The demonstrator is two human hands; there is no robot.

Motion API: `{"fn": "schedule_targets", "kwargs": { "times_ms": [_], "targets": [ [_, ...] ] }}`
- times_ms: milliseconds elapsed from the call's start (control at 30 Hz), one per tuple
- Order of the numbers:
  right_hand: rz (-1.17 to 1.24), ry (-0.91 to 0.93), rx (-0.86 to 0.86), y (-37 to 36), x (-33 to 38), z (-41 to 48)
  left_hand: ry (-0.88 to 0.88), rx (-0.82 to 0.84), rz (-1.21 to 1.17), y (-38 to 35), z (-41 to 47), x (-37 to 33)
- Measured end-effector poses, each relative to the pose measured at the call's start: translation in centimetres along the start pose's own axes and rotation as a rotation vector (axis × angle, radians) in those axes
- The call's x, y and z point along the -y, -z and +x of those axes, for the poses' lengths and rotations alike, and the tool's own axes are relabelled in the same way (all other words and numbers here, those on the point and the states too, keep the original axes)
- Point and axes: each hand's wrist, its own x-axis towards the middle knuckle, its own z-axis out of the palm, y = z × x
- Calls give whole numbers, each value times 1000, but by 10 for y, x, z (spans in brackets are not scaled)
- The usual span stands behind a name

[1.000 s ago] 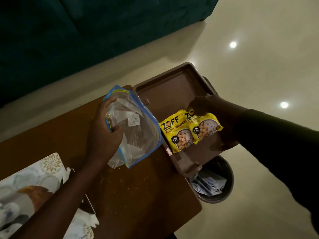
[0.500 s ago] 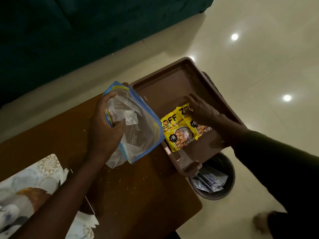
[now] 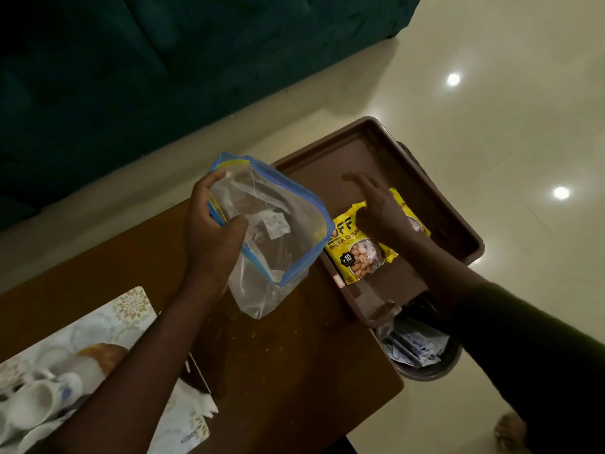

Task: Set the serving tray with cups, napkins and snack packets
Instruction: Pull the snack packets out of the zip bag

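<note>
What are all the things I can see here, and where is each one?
Serving tray: one, brown, on the table's far right end, overhanging the edge.
Snack packets: two, yellow, lying in the tray, overlapping.
Zip bag: one, clear with blue edging, held above the table.
Table: one, brown wood.
Placemat: one, pale floral, near left of the table.
Cups: white, on the placemat, count unclear.
Bin: one, dark, on the floor under the tray, holding paper scraps.
Sofa: one, dark teal, behind.
Left hand: grips the bag.
Right hand: flat on the packets.
</note>
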Motion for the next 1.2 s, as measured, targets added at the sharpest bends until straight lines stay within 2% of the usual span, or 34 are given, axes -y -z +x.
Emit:
{"fn": "schedule_targets", "kwargs": {
  "times_ms": [100,200,267,333,367,433,500,533,567,633,700,733,800,967,1067,1200],
  "targets": [
    [135,40,131,-11,28,-28,117,-33,-148,-6,5,-6],
    [605,-95,340,-7,57,-46,202,-65,-221,-4,7,-10],
    [903,-115,516,-3,87,-55,236,-59,-280,2,3,-13],
    [838,-21,572,-6,121,-59,305,-31,-412,6,-4,-20],
    [717,34,521,-12,135,-61,355,-10,-496,7,-8,-24],
    [518,71,287,-27,155,-62,436,70,-652,8,-15,-34],
    [431,-10,35,-36,162,-62,401,179,-736,17,-18,-41],
    [467,-85,-39,-39,163,-61,331,199,-706,25,-18,-42],
    [546,-178,-80,-39,161,-61,229,178,-626,36,-16,-43],
    [755,-325,-104,-36,157,-60,4,31,-369,63,-12,-37],
    [923,-323,-42,-28,152,-60,-110,-98,-117,89,-11,-24],
    [980,-302,5,-23,149,-61,-91,-98,-42,97,-13,-16],
    [1098,-304,97,-12,144,-59,71,22,-43,106,-19,-1],
    [1277,-342,346,0,145,-52,520,343,-306,107,-32,18],
    [1356,-371,450,0,153,-51,605,412,-479,106,-33,20],
    [1403,-399,440,6,156,-50,589,633,-582,113,-33,27]
  ]
}}
